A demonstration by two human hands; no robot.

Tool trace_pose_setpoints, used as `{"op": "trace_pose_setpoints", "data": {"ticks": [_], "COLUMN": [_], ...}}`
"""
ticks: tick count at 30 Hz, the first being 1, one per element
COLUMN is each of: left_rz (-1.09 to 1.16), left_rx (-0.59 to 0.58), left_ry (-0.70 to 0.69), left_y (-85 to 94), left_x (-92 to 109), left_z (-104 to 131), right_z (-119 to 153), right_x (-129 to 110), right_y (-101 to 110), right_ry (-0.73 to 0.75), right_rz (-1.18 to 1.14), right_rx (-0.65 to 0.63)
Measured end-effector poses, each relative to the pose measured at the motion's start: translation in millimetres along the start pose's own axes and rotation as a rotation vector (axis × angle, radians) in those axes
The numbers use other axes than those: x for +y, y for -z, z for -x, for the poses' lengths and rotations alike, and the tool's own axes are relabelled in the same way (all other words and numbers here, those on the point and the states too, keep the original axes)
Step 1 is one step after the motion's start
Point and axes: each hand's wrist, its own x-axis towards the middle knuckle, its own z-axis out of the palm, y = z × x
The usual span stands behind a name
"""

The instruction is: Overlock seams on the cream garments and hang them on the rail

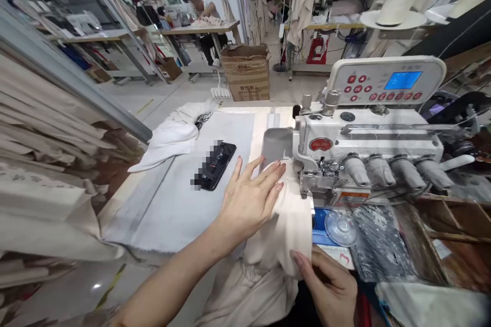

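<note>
A cream piece of fabric (293, 214) runs from under the presser foot of a white overlock sewing machine (368, 143) down over the table edge toward my lap. Flat on the fabric, just left of the presser foot, lies my left hand (249, 196) with its fingers spread. Lower down, my right hand (326, 278) pinches the fabric's right edge between thumb and fingers. A black smartphone (220, 166) rests on the grey table cover left of my left hand. The needle area is partly hidden by the machine's head.
White cloth (169, 138) is heaped at the table's far left corner. A cardboard box (247, 74) stands behind the table. Right of the fabric are a clear round dish (341, 227) and a wooden compartment tray (441, 214). Another person (203, 10) sits at a far table.
</note>
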Motion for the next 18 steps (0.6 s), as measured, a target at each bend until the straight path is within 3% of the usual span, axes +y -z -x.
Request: {"op": "trace_pose_setpoints", "data": {"ticks": [8, 10, 13, 18], "left_rz": [0.109, 0.211, 0.307, 0.438], "left_rx": [0.071, 0.148, 0.237, -0.057], "left_ry": [0.018, 0.038, 0.209, 0.381], "left_y": [-11.6, -16.9, -28.8, -36.4], "left_x": [-6, -9, -9, 6], "left_z": [3, 16, 52, 122], "right_z": [6, 6, 4, -4], "right_x": [-2, 1, 10, 14], "right_y": [2, -2, -11, -17], "right_ry": [-0.047, -0.047, -0.046, -0.028], "right_rz": [-0.038, -0.058, -0.093, -0.070], "right_rx": [-0.007, -0.006, 0.041, 0.060]}}
